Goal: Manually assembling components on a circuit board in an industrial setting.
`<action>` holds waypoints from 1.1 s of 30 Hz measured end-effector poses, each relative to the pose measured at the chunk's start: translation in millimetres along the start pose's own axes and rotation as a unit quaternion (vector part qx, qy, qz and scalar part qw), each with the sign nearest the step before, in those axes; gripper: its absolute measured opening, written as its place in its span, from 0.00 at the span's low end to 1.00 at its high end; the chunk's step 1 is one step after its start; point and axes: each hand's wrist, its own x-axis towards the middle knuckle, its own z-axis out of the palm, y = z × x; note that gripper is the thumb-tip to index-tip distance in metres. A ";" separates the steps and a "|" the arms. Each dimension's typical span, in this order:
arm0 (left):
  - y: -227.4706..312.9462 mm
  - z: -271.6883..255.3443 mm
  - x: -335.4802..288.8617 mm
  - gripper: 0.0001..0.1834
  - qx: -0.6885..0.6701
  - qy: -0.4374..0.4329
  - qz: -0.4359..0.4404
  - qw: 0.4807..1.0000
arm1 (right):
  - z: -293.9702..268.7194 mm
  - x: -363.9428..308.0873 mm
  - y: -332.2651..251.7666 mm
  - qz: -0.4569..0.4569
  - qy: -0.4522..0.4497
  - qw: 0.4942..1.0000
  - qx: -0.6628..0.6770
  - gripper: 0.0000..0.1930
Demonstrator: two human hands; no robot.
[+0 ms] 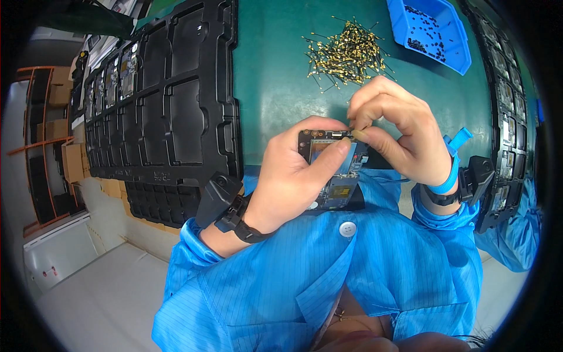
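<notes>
My left hand (299,170) is closed around a phone circuit board (337,154) in a black frame, its thumb pressed on the upper part. The board has a blue surface, a gold contact patch and small silver parts. At the board's upper right corner, my right hand (404,129) pinches with thumb and index finger. Whatever lies between those fingertips is too small or hidden to make out. Beyond my hands, a heap of short black cables with gold ends (349,53) lies on the green table (270,70).
A blue bin (434,35) with small black pieces stands at the far right. Black trays (176,100) on the left hold several circuit boards (128,70). Another tray with boards (504,117) runs along the right edge. Shelves with cardboard boxes (73,161) stand further left.
</notes>
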 end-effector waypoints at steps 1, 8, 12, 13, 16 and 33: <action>0.1 0.6 -0.1 0.10 -0.008 0.003 -0.001 1.000 | 0.0 0.1 -0.2 0.000 0.000 1.000 0.000 0.05; 0.6 0.0 0.3 0.10 0.001 -0.002 -0.001 1.000 | 0.2 0.4 -1.8 0.003 0.001 1.000 -0.001 0.05; 0.8 0.1 0.0 0.09 0.002 0.000 -0.002 1.000 | 0.7 0.8 -2.0 -0.002 0.004 1.000 -0.002 0.06; 0.7 0.1 0.0 0.09 0.002 -0.001 -0.003 1.000 | 0.8 0.8 -2.1 -0.002 0.004 1.000 -0.002 0.06; 0.7 0.1 -0.5 0.09 0.000 0.004 -0.003 1.000 | 1.4 1.7 -3.0 -0.002 0.007 1.000 -0.005 0.06; 4.2 2.0 -1.0 0.08 0.021 0.010 0.001 1.000 | -1.6 0.1 -3.7 0.003 -0.007 1.000 0.005 0.05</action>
